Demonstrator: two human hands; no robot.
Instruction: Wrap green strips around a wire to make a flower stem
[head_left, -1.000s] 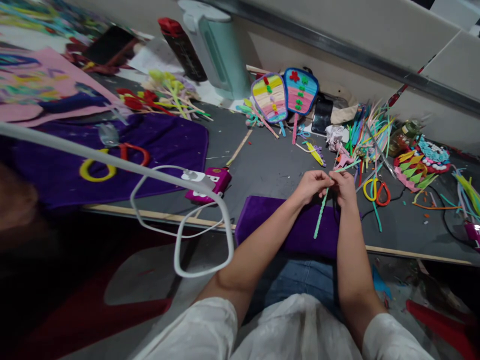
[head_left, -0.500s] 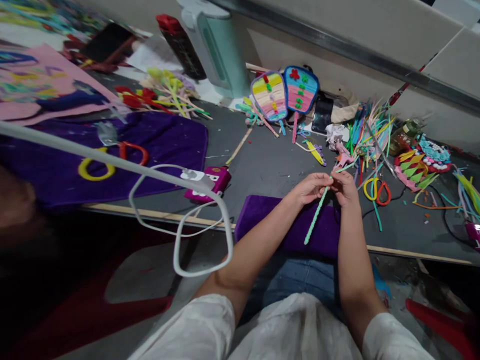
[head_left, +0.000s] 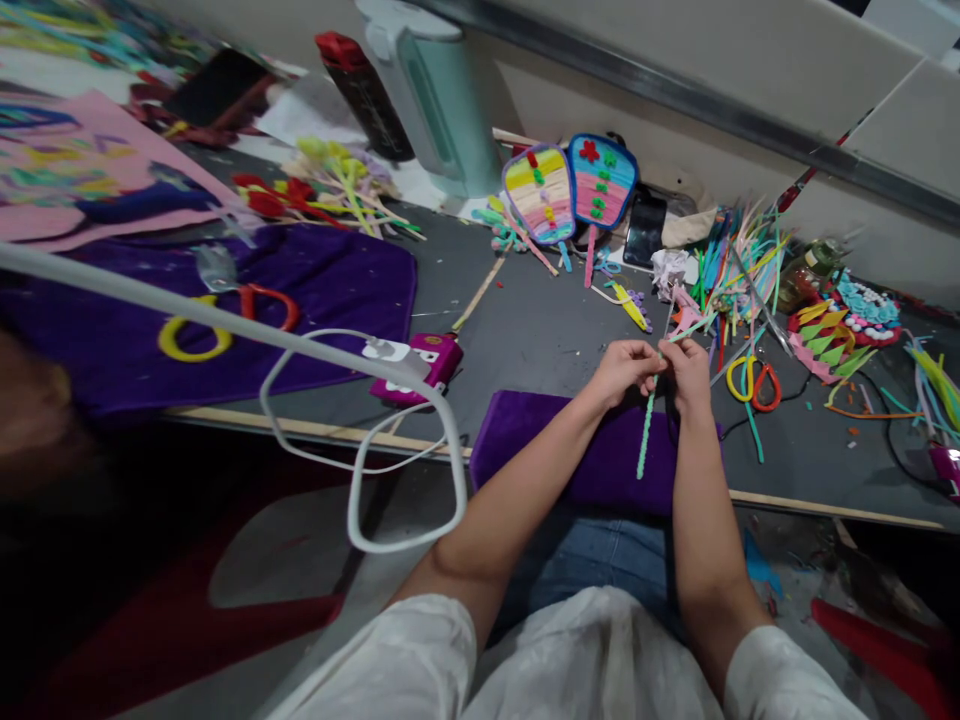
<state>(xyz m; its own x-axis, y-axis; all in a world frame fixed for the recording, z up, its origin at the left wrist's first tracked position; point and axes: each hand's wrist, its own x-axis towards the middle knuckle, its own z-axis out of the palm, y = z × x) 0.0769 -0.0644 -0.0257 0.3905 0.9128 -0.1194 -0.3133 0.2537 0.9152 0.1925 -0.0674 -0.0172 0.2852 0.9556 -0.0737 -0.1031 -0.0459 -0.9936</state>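
Mint-green pipe cleaners, their lower part a twisted length (head_left: 646,435), hang from between my two hands above a folded purple cloth (head_left: 540,440). My left hand (head_left: 628,370) pinches them near the top of the twist. Right beside it, my right hand (head_left: 685,366) is closed on the same pipe cleaners, and a loose pale green end sticks out to the upper right. The fingertips nearly meet, and the strands between them are partly hidden. Just beyond my hands lies a pink glue gun (head_left: 685,308).
Scissors with yellow and red handles (head_left: 754,385) lie right of my hands, near a bunch of coloured pipe cleaners (head_left: 739,265). Two striped fan shapes (head_left: 574,190) lean at the back by a mint kettle (head_left: 442,100). A white cable (head_left: 360,540) loops near a magenta power strip (head_left: 431,362).
The twisted length has swung from slanting down-left to hanging nearly straight down. Both hands have shifted only slightly and still hold the pipe cleaners.
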